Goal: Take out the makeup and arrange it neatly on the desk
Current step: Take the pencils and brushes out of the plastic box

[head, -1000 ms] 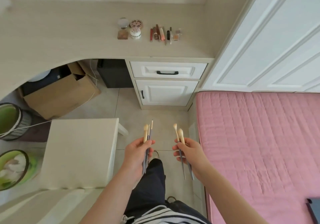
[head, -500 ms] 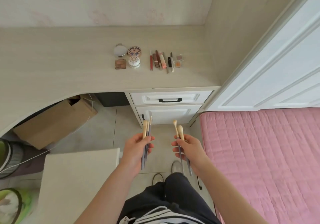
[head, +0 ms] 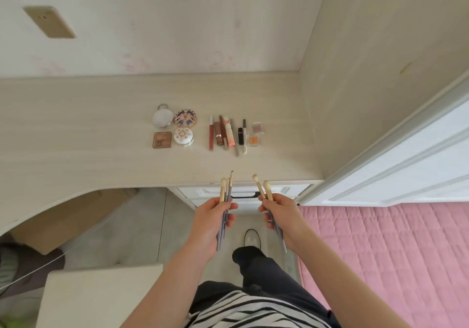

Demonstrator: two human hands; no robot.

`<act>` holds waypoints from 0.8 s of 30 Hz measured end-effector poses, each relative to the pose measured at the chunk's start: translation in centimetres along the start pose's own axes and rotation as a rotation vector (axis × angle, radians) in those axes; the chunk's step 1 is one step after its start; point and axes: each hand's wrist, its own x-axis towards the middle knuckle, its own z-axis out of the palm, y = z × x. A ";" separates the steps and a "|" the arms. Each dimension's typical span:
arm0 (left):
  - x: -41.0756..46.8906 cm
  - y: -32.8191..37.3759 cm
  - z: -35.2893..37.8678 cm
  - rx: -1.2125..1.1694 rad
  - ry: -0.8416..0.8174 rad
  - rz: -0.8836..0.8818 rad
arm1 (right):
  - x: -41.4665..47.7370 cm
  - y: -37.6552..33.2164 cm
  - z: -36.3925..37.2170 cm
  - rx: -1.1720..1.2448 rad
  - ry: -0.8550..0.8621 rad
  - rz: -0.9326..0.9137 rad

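The left hand [head: 209,221] is gripping several brushes [head: 224,188], the right hand [head: 283,213] is gripping two more brushes [head: 266,188], apart, before the desk [head: 76,124]; compacts [head: 181,136] and lipsticks [head: 223,132] are lying beyond.

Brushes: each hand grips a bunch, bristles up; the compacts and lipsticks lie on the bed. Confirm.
Wrong: the head view shows the compacts and lipsticks on the desk, not the bed. The left hand and right hand do grip brushes, bristles up.

A pale wood-grain desk [head: 76,130] is fitted into a corner of matching walls [head: 177,23], with a beige socket plate [head: 49,22] fixed above. White drawers [head: 269,191] are set beneath it. Grey floor tiles [head: 142,226] are seen, and a pink quilted bed [head: 393,251] at the right.
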 end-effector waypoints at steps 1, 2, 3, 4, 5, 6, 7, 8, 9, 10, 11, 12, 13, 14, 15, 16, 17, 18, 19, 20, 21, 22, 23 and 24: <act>0.7 0.7 0.9 0.001 -0.001 0.008 | 0.8 -1.1 -0.4 0.004 -0.002 -0.003; 1.4 1.4 1.8 -0.002 -0.001 0.015 | 1.6 -2.2 -0.7 0.008 -0.003 -0.008; 2.1 2.0 2.5 0.000 0.001 0.022 | 2.3 -3.1 -1.1 0.005 -0.004 -0.014; 2.6 2.6 3.3 0.003 0.002 0.026 | 3.0 -4.0 -1.4 -0.001 -0.007 -0.017; 3.2 3.0 4.1 0.006 0.004 0.028 | 3.7 -4.7 -1.8 -0.007 -0.011 -0.017; 3.6 3.5 4.8 0.009 0.006 0.026 | 4.4 -5.2 -2.0 -0.009 -0.011 -0.013; 4.1 3.8 5.4 0.014 0.007 0.023 | 5.0 -5.8 -2.3 -0.006 -0.007 -0.006; 4.5 4.1 6.0 0.020 0.007 0.018 | 5.6 -6.2 -2.5 0.000 0.000 0.004; 4.9 4.3 6.5 0.025 0.008 0.010 | 6.0 -6.5 -2.7 0.009 0.007 0.013; 5.3 4.5 6.9 0.032 0.011 0.002 | 6.4 -6.8 -2.8 0.021 0.013 0.023; 5.8 4.6 7.2 0.041 0.015 -0.007 | 6.7 -7.1 -2.9 0.033 0.020 0.033; 6.3 4.8 7.5 0.050 0.018 -0.018 | 7.1 -7.3 -3.0 0.041 0.028 0.043; 6.8 4.9 7.7 0.055 0.019 -0.030 | 7.3 -7.6 -3.2 0.041 0.036 0.052; 7.3 5.0 7.9 0.059 0.018 -0.041 | 7.6 -7.8 -3.4 0.034 0.045 0.061; 8.0 5.2 8.3 0.065 0.021 -0.053 | 8.0 -8.0 -3.6 0.025 0.052 0.069; 8.6 5.2 8.5 0.070 0.025 -0.063 | 8.3 -8.1 -3.8 0.018 0.059 0.077; 9.0 5.2 8.8 0.070 0.030 -0.071 | 8.5 -8.2 -4.0 0.015 0.066 0.083; 9.5 5.3 9.1 0.065 0.032 -0.082 | 8.9 -8.2 -4.2 0.015 0.073 0.091; 10.1 5.4 9.6 0.070 0.031 -0.091 | 9.3 -8.3 -4.5 0.020 0.082 0.100; 10.6 5.5 10.0 0.089 0.022 -0.092 | 9.8 -8.5 -4.7 0.029 0.092 0.110; 11.1 5.6 10.6 0.117 0.008 -0.086 | 10.2 -8.7 -4.9 0.041 0.101 0.118; 11.6 5.8 11.2 0.148 -0.006 -0.079 | 10.7 -8.9 -5.0 0.056 0.109 0.124; 12.1 6.0 11.8 0.175 -0.017 -0.074 | 11.2 -9.1 -5.2 0.072 0.119 0.129; 12.7 6.2 12.5 0.194 -0.030 -0.072 | 11.8 -9.4 -5.4 0.085 0.130 0.133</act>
